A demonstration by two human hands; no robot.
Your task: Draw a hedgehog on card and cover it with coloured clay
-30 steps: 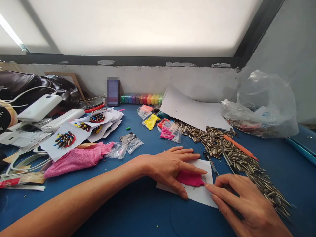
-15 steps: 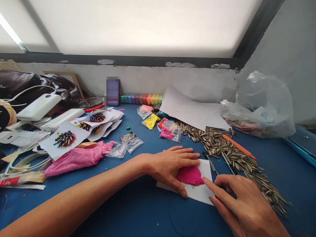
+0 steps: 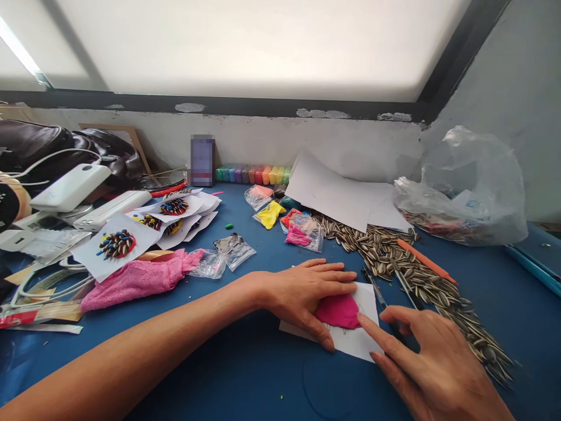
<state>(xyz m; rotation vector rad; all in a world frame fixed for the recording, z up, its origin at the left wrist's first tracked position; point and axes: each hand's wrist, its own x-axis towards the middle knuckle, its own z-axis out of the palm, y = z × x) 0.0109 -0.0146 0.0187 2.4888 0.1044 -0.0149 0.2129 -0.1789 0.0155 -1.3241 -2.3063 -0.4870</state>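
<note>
A flat patch of bright pink modelling clay (image 3: 336, 311) lies on a small sheet of white paper (image 3: 360, 346) with drawn lines. My left hand (image 3: 309, 295) rests flat across the sheet's left part, fingers stretched out, covering some of the paper. With its index fingertip, my right hand (image 3: 432, 356) touches the right edge of the clay; the thumb is apart below and the other fingers are bent. Just beyond my right hand lie two pens (image 3: 376, 290), partly hidden, and a long heap of striped sunflower seeds (image 3: 405, 272).
Small bags of clay, including a yellow one (image 3: 269, 215), lie beyond my left hand. At left are seed-covered paper cards (image 3: 117, 247), a pink cloth (image 3: 138, 282) and white power banks (image 3: 70, 188). Large paper sheets (image 3: 326, 187) and a plastic bag (image 3: 473, 199) stand behind.
The right index fingertip has shifted very slightly left along the clay's edge. My left hand stays flat on the paper, and the view has tilted a little.
</note>
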